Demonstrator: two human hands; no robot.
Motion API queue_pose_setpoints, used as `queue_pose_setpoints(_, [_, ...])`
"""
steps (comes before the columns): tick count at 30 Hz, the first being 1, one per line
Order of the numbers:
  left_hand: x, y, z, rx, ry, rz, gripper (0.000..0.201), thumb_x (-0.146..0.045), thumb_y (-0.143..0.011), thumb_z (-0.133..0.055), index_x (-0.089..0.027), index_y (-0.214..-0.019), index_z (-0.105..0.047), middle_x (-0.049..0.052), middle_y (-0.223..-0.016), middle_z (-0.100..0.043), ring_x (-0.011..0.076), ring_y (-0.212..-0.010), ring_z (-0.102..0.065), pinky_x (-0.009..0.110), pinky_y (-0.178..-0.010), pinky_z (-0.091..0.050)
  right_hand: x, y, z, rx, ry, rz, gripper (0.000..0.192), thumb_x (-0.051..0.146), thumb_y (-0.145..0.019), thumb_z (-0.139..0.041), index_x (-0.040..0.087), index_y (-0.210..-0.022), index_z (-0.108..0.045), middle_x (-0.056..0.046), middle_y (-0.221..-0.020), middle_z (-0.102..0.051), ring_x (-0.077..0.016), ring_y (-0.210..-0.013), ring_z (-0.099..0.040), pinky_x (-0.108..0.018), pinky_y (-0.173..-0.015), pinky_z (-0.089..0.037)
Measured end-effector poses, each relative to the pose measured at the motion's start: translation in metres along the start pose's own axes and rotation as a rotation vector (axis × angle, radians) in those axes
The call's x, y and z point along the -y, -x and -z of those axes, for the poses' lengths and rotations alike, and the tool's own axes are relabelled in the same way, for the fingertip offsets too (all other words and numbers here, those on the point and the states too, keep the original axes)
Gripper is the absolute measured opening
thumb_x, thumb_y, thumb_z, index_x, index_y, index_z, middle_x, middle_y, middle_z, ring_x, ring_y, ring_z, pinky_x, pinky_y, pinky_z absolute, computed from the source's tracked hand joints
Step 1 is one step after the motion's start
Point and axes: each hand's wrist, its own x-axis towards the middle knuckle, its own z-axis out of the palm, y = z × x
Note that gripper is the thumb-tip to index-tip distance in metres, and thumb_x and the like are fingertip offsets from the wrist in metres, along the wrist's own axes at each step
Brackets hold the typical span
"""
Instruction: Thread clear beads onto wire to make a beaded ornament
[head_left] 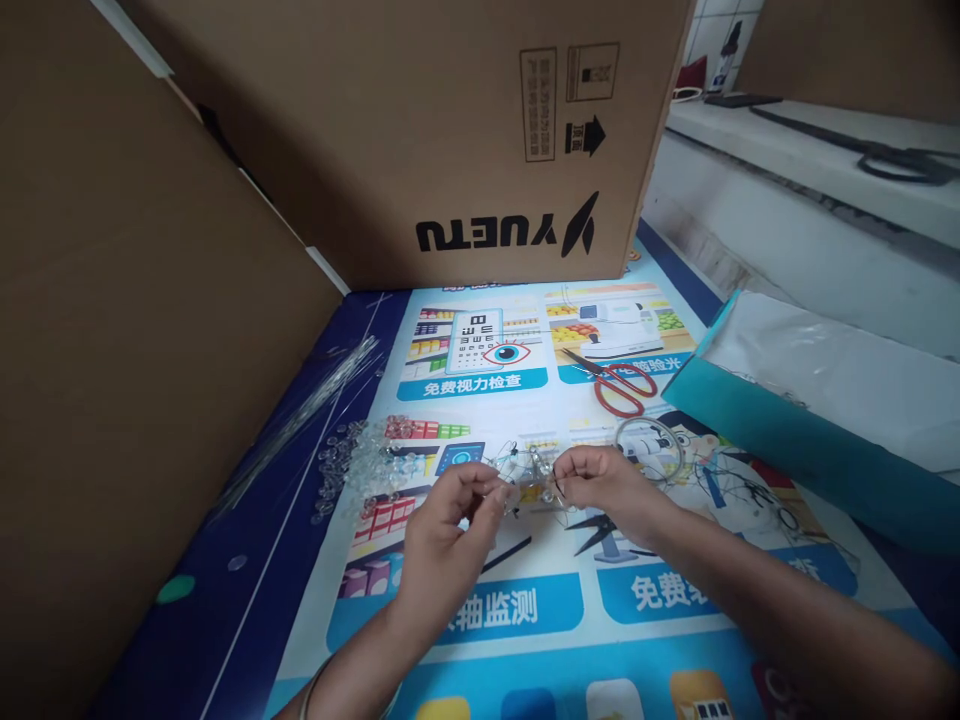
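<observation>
Between my two hands is a small piece of clear beads strung on thin wire (534, 465), raised a little above the printed sheet. My left hand (450, 520) pinches its left side with thumb and forefinger. On the other side, the fingertips of my right hand (604, 485) are closed on the beaded wire's right end. The finer strands are too thin to follow. Dark pointed blades (592, 535) lie just below my right hand, partly covered by it. Left of my left hand, a pile of clear beads (367, 465) is spread on the sheet and the blue surface.
Red-handled scissors (622, 385) lie beyond my right hand, near a coil of wire (660, 445). Loose dark wire (757, 500) tangles at right beside a teal box (787, 445). A bundle of thin wires (307, 415) lies at left. Cardboard walls (450, 130) rise behind.
</observation>
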Motion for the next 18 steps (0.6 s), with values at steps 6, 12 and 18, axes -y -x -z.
queue_pose_setpoints(6, [-0.003, -0.004, 0.001, 0.020, 0.182, 0.073, 0.020, -0.031, -0.079, -0.056, -0.018, -0.093, -0.049, 0.001, -0.079, -0.062, 0.0042, -0.045, -0.046, 0.018, -0.043, -0.041, -0.001, -0.002, 0.003, 0.026, -0.072, -0.025, 0.004, 0.017, -0.067, -0.059, 0.013, -0.068, -0.059, 0.002, -0.059, -0.055, -0.0059, -0.050, -0.040, -0.020, -0.051, -0.029])
queue_pose_setpoints(12, [-0.005, -0.004, 0.003, 0.003, 0.201, 0.049, 0.017, -0.029, -0.079, -0.057, -0.018, -0.091, -0.050, 0.001, -0.080, -0.063, 0.0040, -0.045, -0.047, 0.018, -0.045, -0.041, -0.005, -0.005, 0.008, 0.038, -0.127, -0.045, 0.006, 0.019, -0.067, -0.060, 0.013, -0.069, -0.059, 0.002, -0.060, -0.054, -0.0059, -0.049, -0.039, -0.021, -0.049, -0.029])
queue_pose_setpoints(18, [-0.008, -0.009, 0.007, 0.049, 0.301, 0.050, 0.014, -0.026, -0.078, -0.058, -0.017, -0.088, -0.053, 0.001, -0.079, -0.064, 0.0034, -0.045, -0.046, 0.018, -0.044, -0.039, 0.001, -0.003, 0.012, 0.091, -0.212, -0.073, 0.005, 0.016, -0.070, -0.057, 0.012, -0.068, -0.057, 0.002, -0.059, -0.051, -0.0053, -0.049, -0.039, -0.020, -0.049, -0.028])
